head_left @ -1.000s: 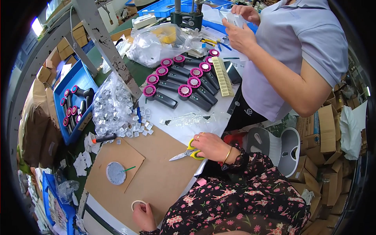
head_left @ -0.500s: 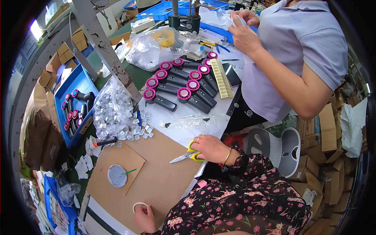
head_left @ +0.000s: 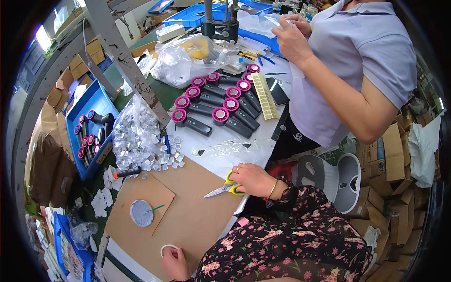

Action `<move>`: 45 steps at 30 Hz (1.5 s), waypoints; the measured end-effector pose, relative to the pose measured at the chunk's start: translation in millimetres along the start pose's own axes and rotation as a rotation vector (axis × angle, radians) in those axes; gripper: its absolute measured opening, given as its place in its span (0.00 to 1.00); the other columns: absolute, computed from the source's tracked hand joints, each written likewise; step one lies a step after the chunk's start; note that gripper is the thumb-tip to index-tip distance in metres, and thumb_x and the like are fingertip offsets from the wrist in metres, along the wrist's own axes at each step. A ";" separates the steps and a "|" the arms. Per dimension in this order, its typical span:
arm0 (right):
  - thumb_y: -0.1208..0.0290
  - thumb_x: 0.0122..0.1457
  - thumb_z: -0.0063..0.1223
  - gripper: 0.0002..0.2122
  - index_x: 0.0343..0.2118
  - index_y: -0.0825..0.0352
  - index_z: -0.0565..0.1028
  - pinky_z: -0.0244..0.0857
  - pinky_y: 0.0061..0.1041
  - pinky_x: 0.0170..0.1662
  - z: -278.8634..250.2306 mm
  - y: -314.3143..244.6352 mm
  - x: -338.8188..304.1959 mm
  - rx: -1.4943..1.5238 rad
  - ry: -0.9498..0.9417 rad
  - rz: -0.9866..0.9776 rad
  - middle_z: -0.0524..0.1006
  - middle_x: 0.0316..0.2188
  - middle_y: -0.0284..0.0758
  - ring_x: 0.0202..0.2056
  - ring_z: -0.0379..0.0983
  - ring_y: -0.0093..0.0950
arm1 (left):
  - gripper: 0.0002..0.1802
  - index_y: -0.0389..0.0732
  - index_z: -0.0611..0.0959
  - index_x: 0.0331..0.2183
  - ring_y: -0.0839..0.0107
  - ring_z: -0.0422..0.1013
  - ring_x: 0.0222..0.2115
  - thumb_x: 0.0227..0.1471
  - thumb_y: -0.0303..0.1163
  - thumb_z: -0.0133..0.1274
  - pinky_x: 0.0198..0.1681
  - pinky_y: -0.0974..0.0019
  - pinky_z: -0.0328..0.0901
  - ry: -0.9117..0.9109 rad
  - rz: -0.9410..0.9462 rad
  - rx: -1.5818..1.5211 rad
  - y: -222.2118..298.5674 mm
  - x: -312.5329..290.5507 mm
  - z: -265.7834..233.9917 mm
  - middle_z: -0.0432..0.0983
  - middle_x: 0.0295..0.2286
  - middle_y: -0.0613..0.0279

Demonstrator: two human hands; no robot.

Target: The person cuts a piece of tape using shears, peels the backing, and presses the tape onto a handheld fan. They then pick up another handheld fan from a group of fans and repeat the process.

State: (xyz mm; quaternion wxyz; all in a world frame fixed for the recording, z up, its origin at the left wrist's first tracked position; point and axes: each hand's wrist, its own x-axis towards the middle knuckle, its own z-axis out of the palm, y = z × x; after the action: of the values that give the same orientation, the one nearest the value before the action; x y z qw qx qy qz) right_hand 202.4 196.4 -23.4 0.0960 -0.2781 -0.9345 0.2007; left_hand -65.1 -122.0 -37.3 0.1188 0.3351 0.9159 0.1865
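Note:
My right hand (head_left: 254, 180) is closed on the yellow handles of a pair of scissors (head_left: 217, 191), whose blades lie slightly apart on the brown cardboard sheet (head_left: 197, 202). Close to the near edge of that sheet, my left hand (head_left: 175, 264) grips a narrow pale ring, which looks like a roll of tape (head_left: 168, 246); part of it is hidden under the fingers. Between the hands and to the left, a round dish of grey paste (head_left: 139, 214) sits on a smaller cardboard piece, with a thin green stick (head_left: 157, 207) resting across its rim.
Several dark handheld devices with pink round heads (head_left: 199, 126) lie beyond the scissors. A bag of small clear squares (head_left: 134, 129) spills onto the table at left. A metal post (head_left: 127, 61) rises beside it. A co-worker (head_left: 338, 70) works at the right.
Both hands stay where they were, with the scissors and the ring. The view has shifted very slightly; the co-worker's hands have moved a little.

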 end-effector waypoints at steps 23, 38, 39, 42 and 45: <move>0.65 0.46 0.71 0.15 0.33 0.66 0.79 0.71 0.35 0.49 5.8 2.9 -0.7 -0.066 -0.021 -0.033 0.78 0.36 0.37 0.44 0.77 0.37 | 0.18 0.35 0.85 0.32 0.49 0.79 0.30 0.58 0.43 0.59 0.35 0.52 0.72 -0.134 0.035 -0.006 12.4 -0.8 -17.8 0.83 0.28 0.46; 0.65 0.46 0.71 0.15 0.34 0.66 0.79 0.71 0.34 0.50 5.1 2.5 -1.5 -0.079 -0.021 -0.026 0.79 0.36 0.37 0.45 0.77 0.37 | 0.19 0.34 0.85 0.32 0.47 0.80 0.31 0.58 0.43 0.59 0.37 0.52 0.72 -0.111 0.027 0.001 10.7 -1.3 -15.5 0.83 0.29 0.45; 0.65 0.46 0.71 0.15 0.34 0.66 0.79 0.71 0.34 0.50 4.9 2.2 -1.7 -0.082 -0.025 -0.021 0.79 0.36 0.37 0.45 0.77 0.37 | 0.19 0.34 0.85 0.32 0.47 0.80 0.31 0.58 0.43 0.59 0.37 0.52 0.72 -0.114 0.020 0.011 13.0 -1.5 -16.7 0.83 0.29 0.45; 0.65 0.46 0.71 0.15 0.34 0.66 0.79 0.71 0.34 0.50 4.6 2.6 -3.0 -0.078 -0.022 -0.025 0.79 0.36 0.37 0.45 0.77 0.37 | 0.19 0.34 0.86 0.32 0.47 0.80 0.32 0.57 0.43 0.59 0.37 0.52 0.72 -0.123 0.011 0.024 19.3 -2.6 -19.9 0.83 0.29 0.45; 0.64 0.46 0.71 0.15 0.33 0.66 0.79 0.71 0.34 0.50 4.4 2.7 -3.4 -0.076 -0.021 -0.026 0.79 0.36 0.37 0.45 0.77 0.37 | 0.18 0.34 0.86 0.33 0.47 0.80 0.32 0.57 0.43 0.59 0.37 0.52 0.73 -0.133 0.010 0.030 20.7 -3.0 -20.6 0.83 0.30 0.44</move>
State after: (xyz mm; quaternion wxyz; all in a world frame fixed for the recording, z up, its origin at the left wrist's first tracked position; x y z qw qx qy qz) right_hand 205.3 195.2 -28.7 0.0779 -0.2673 -0.9459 0.1669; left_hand -58.2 -114.8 -9.7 0.1733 0.3532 0.9069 0.1510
